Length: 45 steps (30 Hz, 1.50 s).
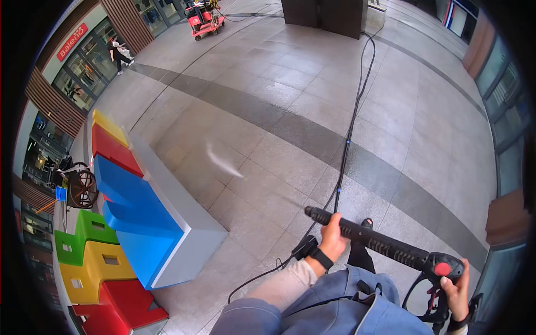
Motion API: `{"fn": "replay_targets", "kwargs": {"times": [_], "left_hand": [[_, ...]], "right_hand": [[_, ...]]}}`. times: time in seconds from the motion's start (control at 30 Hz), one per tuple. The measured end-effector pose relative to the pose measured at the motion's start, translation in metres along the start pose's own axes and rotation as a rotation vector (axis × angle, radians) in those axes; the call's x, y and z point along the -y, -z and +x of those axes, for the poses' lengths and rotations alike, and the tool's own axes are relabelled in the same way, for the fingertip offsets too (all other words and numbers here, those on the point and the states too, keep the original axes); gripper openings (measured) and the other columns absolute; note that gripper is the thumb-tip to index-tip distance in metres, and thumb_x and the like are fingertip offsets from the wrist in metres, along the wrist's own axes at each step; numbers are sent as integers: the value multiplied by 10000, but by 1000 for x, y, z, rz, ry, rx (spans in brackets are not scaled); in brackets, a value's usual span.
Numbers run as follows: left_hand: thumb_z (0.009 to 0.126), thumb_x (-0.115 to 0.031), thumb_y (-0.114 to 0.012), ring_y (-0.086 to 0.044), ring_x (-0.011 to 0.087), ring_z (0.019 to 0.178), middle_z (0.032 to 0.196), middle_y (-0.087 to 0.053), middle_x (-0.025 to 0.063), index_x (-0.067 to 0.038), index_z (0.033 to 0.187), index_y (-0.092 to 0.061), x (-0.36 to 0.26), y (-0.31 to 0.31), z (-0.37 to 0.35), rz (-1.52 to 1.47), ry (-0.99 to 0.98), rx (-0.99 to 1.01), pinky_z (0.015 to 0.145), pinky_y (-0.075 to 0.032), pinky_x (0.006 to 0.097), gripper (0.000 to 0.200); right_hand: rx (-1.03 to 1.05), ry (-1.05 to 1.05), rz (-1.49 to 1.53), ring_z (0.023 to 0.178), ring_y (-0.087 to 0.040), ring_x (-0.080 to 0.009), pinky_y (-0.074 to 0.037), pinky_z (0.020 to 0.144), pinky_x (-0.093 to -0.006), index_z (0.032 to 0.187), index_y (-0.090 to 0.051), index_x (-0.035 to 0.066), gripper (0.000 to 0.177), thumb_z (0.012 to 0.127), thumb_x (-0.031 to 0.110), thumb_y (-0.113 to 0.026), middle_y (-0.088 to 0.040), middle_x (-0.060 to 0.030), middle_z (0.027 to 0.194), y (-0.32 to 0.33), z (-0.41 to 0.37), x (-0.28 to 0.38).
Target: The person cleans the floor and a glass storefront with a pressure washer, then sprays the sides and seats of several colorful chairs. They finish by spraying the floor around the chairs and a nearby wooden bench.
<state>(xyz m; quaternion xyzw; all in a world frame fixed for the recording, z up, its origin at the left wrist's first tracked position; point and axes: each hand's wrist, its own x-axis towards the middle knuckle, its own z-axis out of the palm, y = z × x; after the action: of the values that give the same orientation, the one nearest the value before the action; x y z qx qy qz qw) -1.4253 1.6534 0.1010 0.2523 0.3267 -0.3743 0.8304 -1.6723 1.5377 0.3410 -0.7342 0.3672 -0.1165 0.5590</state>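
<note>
A black pressure washer gun (388, 245) with a red round knob lies across the front of my body, its nozzle pointing to the left. My left hand (333, 241) is wrapped round the barrel just behind the nozzle. At the rear end, my right hand (458, 293) grips the gun by the handle, near the trigger guard; some fingers are hidden behind it. A white streak of water spray (223, 162) shows over the paving left of the nozzle. The grey tiles (290, 131) look wet in several places.
Black cables (350, 131) run along the floor from a dark box (329, 17) toward my feet. At left stand large coloured block letters (139, 212) and a wheeled cart (82, 187). A person (118, 54) walks by the shopfront. A red trolley (204, 22) is farther back.
</note>
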Motion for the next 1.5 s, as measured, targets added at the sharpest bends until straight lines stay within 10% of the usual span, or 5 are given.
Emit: {"fn": "replay_targets", "kwargs": {"times": [0.3, 0.6, 0.83, 1.03, 1.5], "left_hand": [[758, -163, -586, -528, 178, 599, 718, -475, 53, -41, 768, -452, 112, -110, 155, 171, 115, -7, 524, -474, 352, 181], [724, -231, -632, -462, 108, 526, 630, -445, -14, -95, 696, -438, 230, -363, 245, 328, 204, 239, 461, -428, 308, 238], [770, -129, -606, -502, 139, 612, 702, -487, 9, -70, 743, -479, 89, -355, 284, 60, 25, 145, 564, -461, 337, 143], [776, -108, -567, -554, 236, 647, 729, -504, 91, -33, 820, -440, -48, -320, 331, -69, 16, -213, 592, -498, 441, 153], [747, -228, -598, -513, 119, 578, 662, -494, -5, -96, 733, -489, -182, -631, 528, 159, 247, 454, 519, -471, 304, 172]], "right_hand": [[-84, -52, -92, 991, -464, -184, -391, 855, -290, 1281, -191, 57, 689, 760, 195, -620, -437, -99, 1089, 114, 125, -39], [-481, 41, -286, 720, -521, -149, -447, 644, -239, 1142, -368, -29, 435, 809, 140, -591, -531, -115, 926, 207, 228, -1], [-197, 51, -132, 998, -456, -188, -355, 891, -297, 1282, -200, 51, 655, 765, 156, -589, -428, -100, 1108, 204, 375, -5], [206, 62, -66, 836, -517, -169, -504, 651, -283, 1188, -248, 64, 524, 769, 73, -563, -480, -90, 970, 97, 523, 59], [-419, 366, -505, 639, -534, -167, -455, 583, -264, 1156, -351, -15, 401, 828, 103, -551, -528, -127, 924, -64, 671, 249]]}}
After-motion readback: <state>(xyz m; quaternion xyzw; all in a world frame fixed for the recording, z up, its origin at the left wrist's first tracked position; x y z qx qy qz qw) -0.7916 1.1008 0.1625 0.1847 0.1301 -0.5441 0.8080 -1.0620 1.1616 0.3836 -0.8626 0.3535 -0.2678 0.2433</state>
